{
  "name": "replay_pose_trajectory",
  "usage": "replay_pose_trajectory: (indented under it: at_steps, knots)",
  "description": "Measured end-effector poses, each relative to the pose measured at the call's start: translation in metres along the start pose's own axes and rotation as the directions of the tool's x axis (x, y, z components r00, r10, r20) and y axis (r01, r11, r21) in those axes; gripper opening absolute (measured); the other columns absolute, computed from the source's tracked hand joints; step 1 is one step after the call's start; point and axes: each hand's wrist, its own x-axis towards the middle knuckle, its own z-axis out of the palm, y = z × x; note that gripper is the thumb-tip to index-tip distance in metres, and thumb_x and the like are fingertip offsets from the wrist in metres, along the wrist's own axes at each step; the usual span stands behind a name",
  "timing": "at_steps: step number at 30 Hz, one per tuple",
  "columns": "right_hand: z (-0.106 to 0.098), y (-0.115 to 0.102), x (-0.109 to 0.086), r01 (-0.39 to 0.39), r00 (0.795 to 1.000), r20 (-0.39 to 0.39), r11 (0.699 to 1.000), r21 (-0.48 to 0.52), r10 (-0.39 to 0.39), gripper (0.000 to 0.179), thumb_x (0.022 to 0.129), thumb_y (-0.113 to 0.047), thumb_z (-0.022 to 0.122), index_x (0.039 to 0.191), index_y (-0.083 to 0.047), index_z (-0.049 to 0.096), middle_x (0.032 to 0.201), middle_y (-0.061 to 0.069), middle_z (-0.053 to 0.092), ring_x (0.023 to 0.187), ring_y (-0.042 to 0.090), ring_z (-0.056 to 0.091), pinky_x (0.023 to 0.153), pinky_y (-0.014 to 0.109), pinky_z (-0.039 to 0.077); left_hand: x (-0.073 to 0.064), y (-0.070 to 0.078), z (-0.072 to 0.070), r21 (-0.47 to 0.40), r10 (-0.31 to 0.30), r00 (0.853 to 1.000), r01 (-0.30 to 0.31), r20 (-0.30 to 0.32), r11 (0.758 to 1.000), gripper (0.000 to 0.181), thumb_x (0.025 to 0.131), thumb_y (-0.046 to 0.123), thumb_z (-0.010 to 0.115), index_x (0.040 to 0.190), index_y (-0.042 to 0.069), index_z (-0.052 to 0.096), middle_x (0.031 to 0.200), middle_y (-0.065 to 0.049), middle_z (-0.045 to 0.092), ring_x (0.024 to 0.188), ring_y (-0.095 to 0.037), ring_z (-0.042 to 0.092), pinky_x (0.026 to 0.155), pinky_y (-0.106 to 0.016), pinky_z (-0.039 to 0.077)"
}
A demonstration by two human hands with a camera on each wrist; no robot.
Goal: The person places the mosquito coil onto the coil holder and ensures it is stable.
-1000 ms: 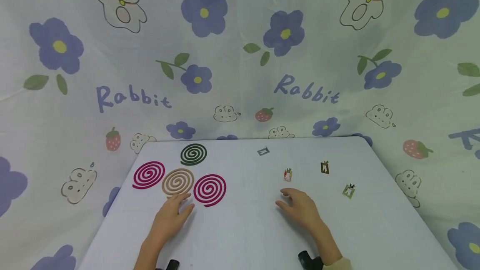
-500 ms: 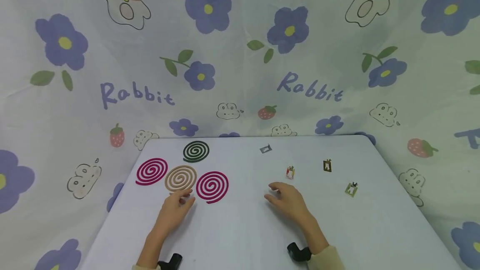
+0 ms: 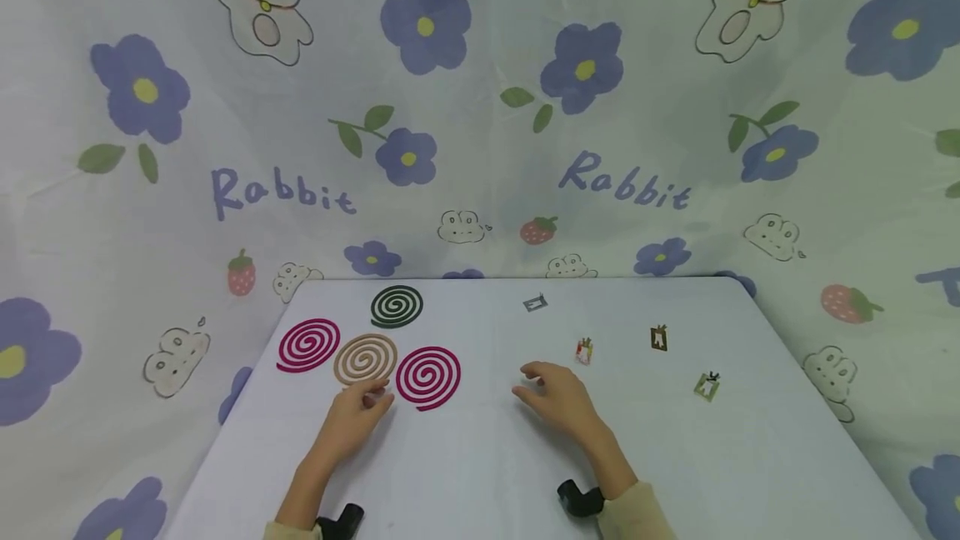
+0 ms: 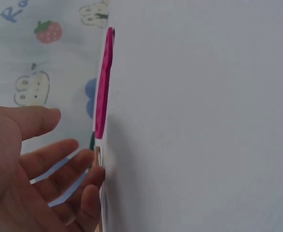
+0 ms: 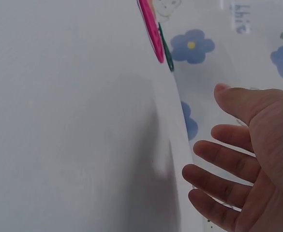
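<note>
My left hand hovers near the table with fingers loosely bent and nothing in its grasp; its fingertips overlap the near edge of a beige spiral coil in the head view. Just right of that hand lies a magenta spiral coil. Another magenta coil is at the left, and a dark green coil lies farther back; they look like mosquito coils. Over the table's middle, my right hand is relaxed, thumb apart from the fingers, holding nothing. A small red-and-white frame-shaped piece lies just beyond it.
Other small frame-shaped pieces lie on the right half: a grey one, a brown one and a green one. The white table ends at a rabbit-and-flower patterned cloth behind and at both sides.
My right hand has moved left, away from the small pieces and toward the middle. The left hand has stayed almost where it was. The head view has shifted slightly; coils and pieces lie unmoved.
</note>
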Motion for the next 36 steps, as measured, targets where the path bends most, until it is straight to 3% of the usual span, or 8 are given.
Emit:
replay_pose_trajectory:
  at_steps: [17, 24, 29, 36]
  knots:
    - [0.022, -0.02, 0.025, 0.005, 0.998, 0.064, 1.0, -0.027, -0.003, 0.04, 0.086, -0.04, 0.073, 0.116, -0.013, 0.068, 0.106, -0.003, 0.069, 0.096, 0.015, 0.063, 0.081, 0.037, 0.052, 0.02, 0.008, -0.006, -0.075, 0.053, 0.996, -0.047, 0.073, 0.996, 0.036, 0.092, 0.018, 0.068, 0.122, -0.002, 0.063, 0.114, -0.017, 0.066, 0.104, -0.031, 0.064, 0.086, -0.041, 0.052]
    - [0.039, -0.031, 0.034, 0.088, 0.994, 0.066, 0.996, -0.017, -0.087, 0.04, 0.086, -0.041, 0.073, 0.114, -0.013, 0.069, 0.098, -0.004, 0.069, 0.086, 0.012, 0.061, 0.073, 0.033, 0.052, 0.019, 0.003, -0.016, -0.075, 0.023, 0.998, -0.019, 0.056, 0.997, 0.032, 0.092, 0.017, 0.068, 0.12, 0.001, 0.065, 0.113, -0.014, 0.066, 0.103, -0.032, 0.064, 0.082, -0.039, 0.054]
    - [0.046, -0.033, 0.035, 0.051, 0.998, 0.046, 0.998, -0.03, -0.05, 0.039, 0.083, -0.039, 0.076, 0.112, -0.013, 0.07, 0.085, -0.008, 0.061, 0.075, 0.009, 0.054, 0.067, 0.029, 0.049, 0.02, 0.003, -0.01, -0.1, 0.051, 0.995, -0.043, 0.081, 0.994, 0.034, 0.092, 0.017, 0.068, 0.121, -0.002, 0.064, 0.111, -0.014, 0.066, 0.102, -0.031, 0.064, 0.082, -0.038, 0.054]
    - [0.063, -0.037, 0.039, 0.021, 0.999, 0.024, 1.0, -0.001, -0.021, 0.045, 0.083, -0.043, 0.076, 0.114, -0.012, 0.067, 0.083, -0.008, 0.056, 0.073, 0.008, 0.05, 0.065, 0.026, 0.047, 0.019, -0.001, -0.002, -0.083, 0.006, 0.999, -0.002, 0.051, 0.997, 0.033, 0.09, 0.013, 0.07, 0.119, -0.003, 0.065, 0.1, -0.008, 0.067, 0.094, -0.022, 0.063, 0.077, -0.034, 0.054]
